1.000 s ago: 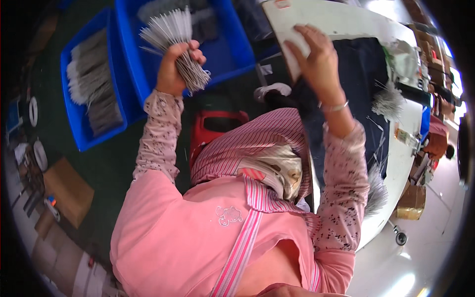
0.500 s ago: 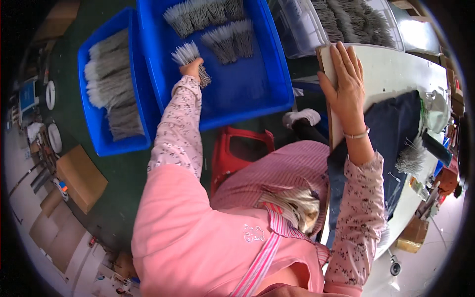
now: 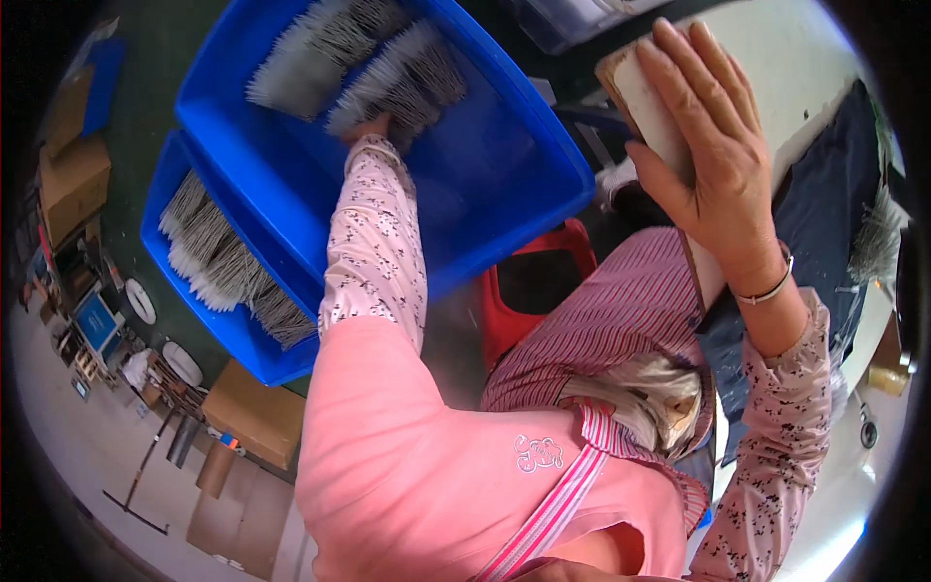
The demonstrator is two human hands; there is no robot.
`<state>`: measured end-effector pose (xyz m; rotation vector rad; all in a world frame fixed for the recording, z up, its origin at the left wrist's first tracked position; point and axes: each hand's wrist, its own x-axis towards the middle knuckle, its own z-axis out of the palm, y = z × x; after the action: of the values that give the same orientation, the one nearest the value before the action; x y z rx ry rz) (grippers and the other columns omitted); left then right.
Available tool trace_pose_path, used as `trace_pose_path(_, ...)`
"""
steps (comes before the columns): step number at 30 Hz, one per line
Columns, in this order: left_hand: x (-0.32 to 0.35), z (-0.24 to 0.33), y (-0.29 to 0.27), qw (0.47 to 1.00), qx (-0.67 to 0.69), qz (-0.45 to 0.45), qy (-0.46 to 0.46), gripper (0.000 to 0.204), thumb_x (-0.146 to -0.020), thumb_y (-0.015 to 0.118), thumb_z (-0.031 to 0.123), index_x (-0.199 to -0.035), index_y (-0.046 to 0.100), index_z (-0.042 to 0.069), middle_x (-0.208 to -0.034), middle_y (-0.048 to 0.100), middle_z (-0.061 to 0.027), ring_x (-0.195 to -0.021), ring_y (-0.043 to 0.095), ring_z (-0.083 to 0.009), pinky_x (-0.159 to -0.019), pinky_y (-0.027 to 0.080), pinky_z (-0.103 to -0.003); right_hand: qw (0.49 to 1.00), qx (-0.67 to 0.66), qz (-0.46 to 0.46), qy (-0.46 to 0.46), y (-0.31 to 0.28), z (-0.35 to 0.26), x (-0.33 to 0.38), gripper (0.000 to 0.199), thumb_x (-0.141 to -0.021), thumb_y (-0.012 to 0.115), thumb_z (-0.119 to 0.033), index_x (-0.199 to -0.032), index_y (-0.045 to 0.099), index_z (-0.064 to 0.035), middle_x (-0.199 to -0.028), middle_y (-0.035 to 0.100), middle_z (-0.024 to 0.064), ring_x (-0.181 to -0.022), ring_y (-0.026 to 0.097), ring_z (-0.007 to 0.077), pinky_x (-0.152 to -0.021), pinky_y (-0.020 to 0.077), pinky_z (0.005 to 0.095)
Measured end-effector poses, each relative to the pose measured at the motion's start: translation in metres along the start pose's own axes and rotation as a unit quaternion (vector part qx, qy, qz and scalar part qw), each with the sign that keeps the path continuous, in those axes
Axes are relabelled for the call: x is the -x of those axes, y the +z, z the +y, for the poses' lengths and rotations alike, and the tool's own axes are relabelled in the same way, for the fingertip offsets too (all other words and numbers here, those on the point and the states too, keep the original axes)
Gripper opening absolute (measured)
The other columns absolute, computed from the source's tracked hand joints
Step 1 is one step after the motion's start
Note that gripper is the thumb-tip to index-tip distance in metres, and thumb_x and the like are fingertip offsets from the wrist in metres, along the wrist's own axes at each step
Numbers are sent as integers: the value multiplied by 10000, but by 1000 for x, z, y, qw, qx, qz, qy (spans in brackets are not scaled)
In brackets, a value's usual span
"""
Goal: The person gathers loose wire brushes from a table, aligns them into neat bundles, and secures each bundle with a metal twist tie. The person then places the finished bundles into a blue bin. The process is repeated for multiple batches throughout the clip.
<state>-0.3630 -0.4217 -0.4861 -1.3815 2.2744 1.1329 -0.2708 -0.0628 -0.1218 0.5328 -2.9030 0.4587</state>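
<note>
Inside the large blue bin (image 3: 504,165) on the left, the left hand (image 3: 367,129) is against a bundle of thin brushes (image 3: 393,97); its fingers are hidden, so I cannot tell whether they grip it. Well apart from it, the right hand (image 3: 718,150) lies flat, fingers outstretched, on the left edge of the white table (image 3: 815,48). More brushes (image 3: 208,247) lie in the smaller blue bin (image 3: 233,342), farther left and nearer.

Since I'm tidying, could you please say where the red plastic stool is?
In the head view, the stool is just right of centre, between the larger blue plastic bin and the pink striped fabric.
</note>
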Motion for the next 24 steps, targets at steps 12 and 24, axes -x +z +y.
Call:
trace_pose_path(12, -59, -24, 21, 968, -212, -32, 128, 1149, -627, 772, 520, -1401, 141, -49, -1433, 311, -226, -1319, 327, -345, -1115, 227, -415, 996, 51, 11, -71, 10, 24, 13, 607, -756, 642, -288, -1280, 519, -9, -1326, 480, 230, -1267, 414, 423, -1051, 338, 502)
trace_pose_path(24, -80, -37, -3, 899, -407, -44, 158, 1128, -705, 650, 637, -1428, 129, -54, -1466, 262, -215, -1364, 243, -346, -1113, 176, -512, 998, -6, 53, -30, -2, 7, 17, 611, -754, 657, -302, -1274, 508, -18, -1330, 481, 187, -1268, 399, 384, -1072, 298, 466)
